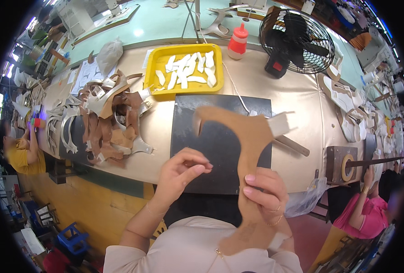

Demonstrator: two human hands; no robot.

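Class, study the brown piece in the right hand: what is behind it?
Behind the brown piece are a black board, a pale shirt lower down, and a brown handle emerging at its right. The handle's continuation leftward is covered.

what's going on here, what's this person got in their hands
A person seated or standing at a workbench holds up a large curved tan piece with white tabs in the right hand, above a black mat. The left hand is near the mat's front edge, fingers loosely curled, with nothing visible in it. A pile of brown and white cut pieces lies to the left, and a yellow tray beyond the mat holds small white strips.
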